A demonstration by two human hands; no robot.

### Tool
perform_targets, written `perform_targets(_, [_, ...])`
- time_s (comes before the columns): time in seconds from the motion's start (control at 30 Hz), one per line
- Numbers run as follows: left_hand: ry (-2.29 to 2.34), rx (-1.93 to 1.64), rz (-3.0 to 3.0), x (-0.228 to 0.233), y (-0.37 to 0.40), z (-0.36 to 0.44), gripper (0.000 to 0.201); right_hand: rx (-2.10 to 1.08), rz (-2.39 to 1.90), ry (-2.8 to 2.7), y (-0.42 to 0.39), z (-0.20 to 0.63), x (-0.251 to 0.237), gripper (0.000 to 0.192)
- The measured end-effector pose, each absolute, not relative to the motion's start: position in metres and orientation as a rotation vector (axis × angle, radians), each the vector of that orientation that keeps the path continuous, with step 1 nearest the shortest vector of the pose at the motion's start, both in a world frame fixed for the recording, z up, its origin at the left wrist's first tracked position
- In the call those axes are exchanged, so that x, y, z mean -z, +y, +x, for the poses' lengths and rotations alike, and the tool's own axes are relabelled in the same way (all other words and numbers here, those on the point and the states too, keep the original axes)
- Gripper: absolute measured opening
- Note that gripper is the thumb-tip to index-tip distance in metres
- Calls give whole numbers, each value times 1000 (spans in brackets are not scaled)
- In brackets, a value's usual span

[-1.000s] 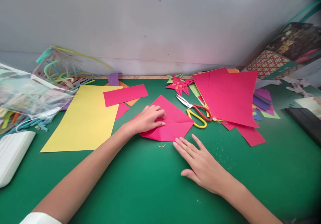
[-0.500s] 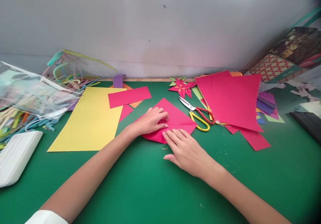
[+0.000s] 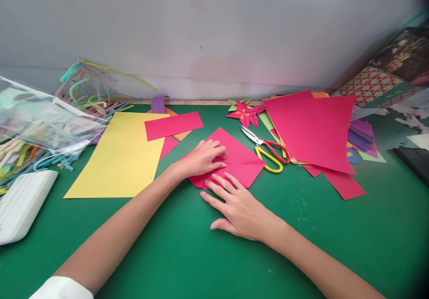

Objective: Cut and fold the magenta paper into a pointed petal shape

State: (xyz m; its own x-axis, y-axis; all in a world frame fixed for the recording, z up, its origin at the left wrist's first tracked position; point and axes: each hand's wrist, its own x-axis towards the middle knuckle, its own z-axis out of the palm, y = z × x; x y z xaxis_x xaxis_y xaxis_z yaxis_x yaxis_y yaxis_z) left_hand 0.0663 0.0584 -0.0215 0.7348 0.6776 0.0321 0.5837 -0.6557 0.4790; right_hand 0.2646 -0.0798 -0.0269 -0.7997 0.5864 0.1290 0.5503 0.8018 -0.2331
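A red sheet of paper [image 3: 236, 149] lies folded on the green table, with a crease running across it and a point towards the wall. My left hand [image 3: 203, 157] rests on its left half, fingers curled and pressing it down, hiding that side. Flat and spread, my right hand [image 3: 238, 208] has its fingertips on the paper's near edge; the thumb is over the table. Just right of the sheet lie scissors [image 3: 263, 145] with one red and one yellow handle, blades slightly apart. Folded paper stars [image 3: 245, 112] in red and green sit behind them.
Yellow paper [image 3: 117, 156] lies at left under a red strip [image 3: 174, 126]. Large red sheets [image 3: 311, 133] are stacked at right. Pipe cleaners [image 3: 87, 102], a clear plastic bag [image 3: 43, 115] and a white device [image 3: 27, 205] occupy the left side.
My right hand has slid left and towards me along the paper's near edge, its fingers spreading wider. The left hand stays on the sheet. The view has tilted slightly.
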Motion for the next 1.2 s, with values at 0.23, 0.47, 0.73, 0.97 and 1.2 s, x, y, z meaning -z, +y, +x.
perform_targets(0.23, [963,-292,2495,22,59,66,21,-255,-934,-2735,-78,258,34,89])
perform_targets(0.47, [940,-320,2484,24,59,65,21,-346,-795,-2820,-80,252,35,94])
perform_targets(0.73, [937,-314,2471,22,59,64,23,-478,-656,-2852,-80,254,19,79])
perform_targets(0.97, [963,-267,2495,21,59,66,21,-314,-917,-2811,-61,281,26,94])
perform_targets(1.2, [947,-279,2484,21,59,65,24,-460,-883,-2842,-76,288,32,105])
